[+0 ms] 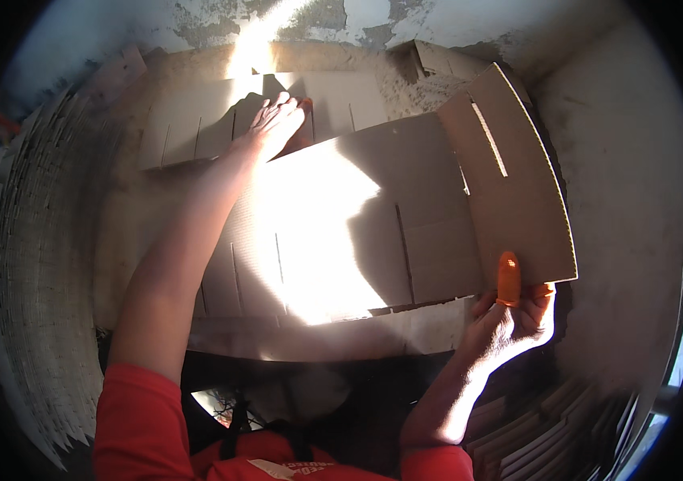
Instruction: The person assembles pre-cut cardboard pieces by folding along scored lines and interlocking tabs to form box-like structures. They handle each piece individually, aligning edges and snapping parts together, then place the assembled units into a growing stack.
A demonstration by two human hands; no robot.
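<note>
A large slotted cardboard sheet (437,240) lies in front of me, with a slotted flap (510,168) raised at its right end. My right hand (518,317) grips the near corner of that flap, the thumb in an orange finger cot on top and the other fingers underneath. Beyond the sheet's far edge, my left hand (277,124) reaches out with its fingers extended over another pale slotted cardboard piece (213,128). Orange shows at one of its fingertips too. Glare and shadow partly obscure what those fingers touch.
A tall stack of flat cardboard (44,264) stands along the left. More cardboard pieces (550,433) are stacked at the lower right. At the back is a stained, peeling wall (365,20). Strong sunlight washes out the sheet's middle.
</note>
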